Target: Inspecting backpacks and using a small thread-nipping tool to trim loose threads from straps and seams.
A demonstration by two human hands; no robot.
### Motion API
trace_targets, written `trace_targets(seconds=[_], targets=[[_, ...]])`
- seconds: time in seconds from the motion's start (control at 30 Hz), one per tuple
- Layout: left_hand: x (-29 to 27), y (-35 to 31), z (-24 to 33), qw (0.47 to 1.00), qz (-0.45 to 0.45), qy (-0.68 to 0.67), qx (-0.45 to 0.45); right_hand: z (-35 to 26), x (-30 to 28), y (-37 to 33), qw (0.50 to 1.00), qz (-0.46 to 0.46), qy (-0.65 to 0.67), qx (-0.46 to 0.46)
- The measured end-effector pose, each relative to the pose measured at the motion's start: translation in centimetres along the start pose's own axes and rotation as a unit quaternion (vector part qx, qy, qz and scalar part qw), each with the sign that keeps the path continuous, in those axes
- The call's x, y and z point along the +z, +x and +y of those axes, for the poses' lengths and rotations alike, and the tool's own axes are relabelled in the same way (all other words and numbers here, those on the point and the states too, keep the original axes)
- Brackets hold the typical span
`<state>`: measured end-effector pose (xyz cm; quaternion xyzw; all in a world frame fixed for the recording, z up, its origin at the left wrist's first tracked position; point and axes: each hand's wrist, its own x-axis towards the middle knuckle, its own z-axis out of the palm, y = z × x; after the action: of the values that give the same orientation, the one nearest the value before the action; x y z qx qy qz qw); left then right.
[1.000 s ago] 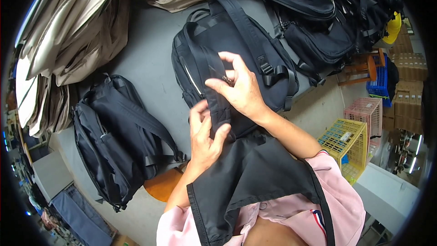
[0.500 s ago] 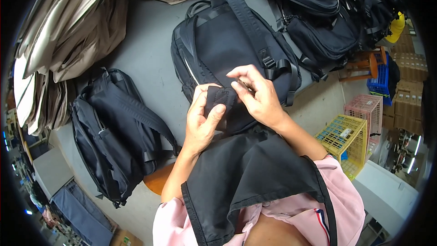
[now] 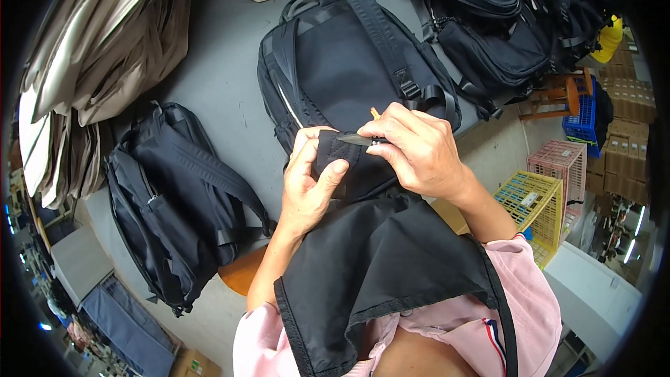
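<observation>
- Strap [image 3: 326, 148] is lying pinched in our left hand [image 3: 309, 185], thumb and fingers closing on its stitched end, just in front of the main backpack [image 3: 342, 70] near the centre of our view.
- Our right hand [image 3: 424, 148], at three o'clock from that stitched end, is gripping a small dark pointed tool [image 3: 354, 139] narrowly between thumb and fingers; the blade is pointing toward nine o'clock, over the strap. We are not managing to tell whether its tip is touching the fabric.
- That main backpack is lying at twelve o'clock on the grey table [image 3: 223, 77], its other shoulder strap [image 3: 370, 24] running down toward a buckle [image 3: 409, 89] at one o'clock.
- We are judging the step in hand to be close work with the tip at the strap's stitching, both our hands being occupied.
- For the next move, we are reckoning on a firm left pinch, the stitched patch being held flat, a small controlled motion of the blade, and the left thumb staying clear of the point.
- A second black backpack [image 3: 185, 167] is lying toward nine o'clock, beige bags [image 3: 112, 42] are piling up at ten, more black bags [image 3: 488, 49] are crowding one to two, and a yellow crate [image 3: 530, 199] is standing near three.
</observation>
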<state>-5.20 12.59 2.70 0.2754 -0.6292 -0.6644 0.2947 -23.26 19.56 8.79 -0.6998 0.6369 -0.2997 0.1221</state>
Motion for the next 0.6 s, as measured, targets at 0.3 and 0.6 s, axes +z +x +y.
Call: trace_targets(seconds=[0.3,0.6], targets=[[0.1,0.0,-0.2,1.0,0.0,0.02,-0.001,0.0,0.3,-0.7,0.998,0.038,0.051,0.028],[0.1,-0.1,-0.1,0.999,0.001,0.036,0.011,-0.1,1.3,-1.2,0.996,0.055,0.065,0.041]])
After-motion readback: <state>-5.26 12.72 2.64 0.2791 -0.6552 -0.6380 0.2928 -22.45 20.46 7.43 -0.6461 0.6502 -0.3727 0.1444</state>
